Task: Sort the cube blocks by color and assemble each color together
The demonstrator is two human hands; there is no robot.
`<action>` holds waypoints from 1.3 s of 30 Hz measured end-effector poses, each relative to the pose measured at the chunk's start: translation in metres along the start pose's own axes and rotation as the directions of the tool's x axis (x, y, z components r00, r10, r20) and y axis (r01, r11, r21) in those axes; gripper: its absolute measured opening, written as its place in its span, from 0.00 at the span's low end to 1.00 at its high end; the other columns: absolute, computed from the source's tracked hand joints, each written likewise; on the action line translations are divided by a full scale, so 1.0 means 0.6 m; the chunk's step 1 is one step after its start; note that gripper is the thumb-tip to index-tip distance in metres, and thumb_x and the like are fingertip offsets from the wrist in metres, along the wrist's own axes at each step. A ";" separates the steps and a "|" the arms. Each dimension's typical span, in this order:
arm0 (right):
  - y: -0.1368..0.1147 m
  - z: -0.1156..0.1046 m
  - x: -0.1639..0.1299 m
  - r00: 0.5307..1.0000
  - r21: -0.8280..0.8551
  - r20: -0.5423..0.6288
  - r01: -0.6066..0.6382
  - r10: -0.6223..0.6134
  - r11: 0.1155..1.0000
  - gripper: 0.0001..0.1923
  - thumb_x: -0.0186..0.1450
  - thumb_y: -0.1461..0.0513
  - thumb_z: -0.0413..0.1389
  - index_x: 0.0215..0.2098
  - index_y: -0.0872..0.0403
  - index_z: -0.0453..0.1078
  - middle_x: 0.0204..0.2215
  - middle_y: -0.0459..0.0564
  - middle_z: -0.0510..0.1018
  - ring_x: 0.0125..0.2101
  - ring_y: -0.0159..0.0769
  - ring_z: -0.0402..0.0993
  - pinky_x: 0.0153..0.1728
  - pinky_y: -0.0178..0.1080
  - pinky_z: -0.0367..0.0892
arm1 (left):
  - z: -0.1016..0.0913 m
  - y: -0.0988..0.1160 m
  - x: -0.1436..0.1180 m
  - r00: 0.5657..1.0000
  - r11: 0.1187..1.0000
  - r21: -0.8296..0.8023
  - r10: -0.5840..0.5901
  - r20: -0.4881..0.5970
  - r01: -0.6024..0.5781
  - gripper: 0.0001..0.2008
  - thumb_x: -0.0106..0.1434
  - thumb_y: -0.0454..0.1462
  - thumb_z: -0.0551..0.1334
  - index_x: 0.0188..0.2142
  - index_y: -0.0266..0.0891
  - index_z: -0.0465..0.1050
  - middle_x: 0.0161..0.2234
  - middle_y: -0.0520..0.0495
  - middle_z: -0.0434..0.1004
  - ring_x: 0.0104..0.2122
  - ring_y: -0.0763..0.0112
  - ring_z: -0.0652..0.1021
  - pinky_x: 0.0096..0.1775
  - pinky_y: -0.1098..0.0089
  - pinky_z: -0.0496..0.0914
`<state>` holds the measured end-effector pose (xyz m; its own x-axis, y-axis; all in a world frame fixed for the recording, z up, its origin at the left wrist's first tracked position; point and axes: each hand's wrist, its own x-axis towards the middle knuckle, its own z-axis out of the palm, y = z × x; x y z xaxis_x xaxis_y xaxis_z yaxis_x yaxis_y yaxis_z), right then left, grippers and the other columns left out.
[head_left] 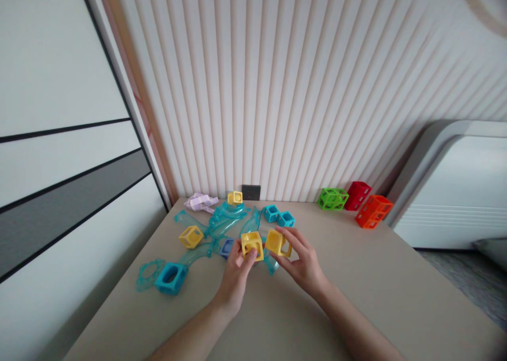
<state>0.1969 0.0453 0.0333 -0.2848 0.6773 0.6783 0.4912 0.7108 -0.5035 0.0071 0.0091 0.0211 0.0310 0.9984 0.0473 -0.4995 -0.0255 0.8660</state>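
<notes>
Left hand (236,276) pinching yellow open-frame cube (252,245), mid-table toward far edge. Right hand (303,263) gripping second yellow cube (278,242), just beside. Risk: misaligned faces, slipped pinch; dropped cube knocking teal track pieces (222,226) underneath.

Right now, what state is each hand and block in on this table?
left hand: gripping a yellow cube
right hand: gripping a second yellow cube
yellow cube by the track: lying free, tilted
blue cube: resting at a track end
green cube: against the wall, untouched
</notes>
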 end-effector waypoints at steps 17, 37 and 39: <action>-0.008 0.014 -0.015 0.983 0.065 0.182 0.016 -0.028 0.998 0.37 0.65 0.57 0.62 0.68 0.44 0.53 0.59 0.59 0.68 0.59 0.49 0.68 0.57 0.49 0.70 | 0.009 0.006 -0.002 0.996 0.993 -0.076 -0.093 0.013 0.093 0.18 0.60 0.47 0.69 0.44 0.41 0.71 0.46 0.45 0.78 0.47 0.58 0.79 0.47 0.62 0.72; -0.012 0.019 -0.019 0.991 0.207 0.128 -0.067 0.041 0.976 0.26 0.63 0.53 0.65 0.57 0.46 0.65 0.50 0.53 0.78 0.50 0.45 0.77 0.51 0.44 0.73 | 0.012 0.018 -0.005 0.977 0.982 -0.072 -0.163 0.136 0.174 0.19 0.59 0.44 0.71 0.46 0.41 0.71 0.44 0.46 0.77 0.48 0.62 0.78 0.48 0.65 0.72; -0.011 0.020 -0.020 0.992 0.201 0.121 -0.064 0.040 0.977 0.26 0.63 0.52 0.64 0.57 0.46 0.65 0.50 0.54 0.79 0.50 0.45 0.77 0.50 0.44 0.73 | 0.009 0.014 -0.004 0.976 0.985 -0.061 -0.148 0.161 0.160 0.19 0.60 0.44 0.70 0.47 0.42 0.70 0.45 0.46 0.77 0.48 0.62 0.77 0.49 0.64 0.71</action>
<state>0.1873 0.0349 0.0223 -0.3623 0.7229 0.5883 0.3325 0.6899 -0.6430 0.0073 0.0066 0.0309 0.2438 0.9698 -0.0023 -0.5398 0.1377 0.8304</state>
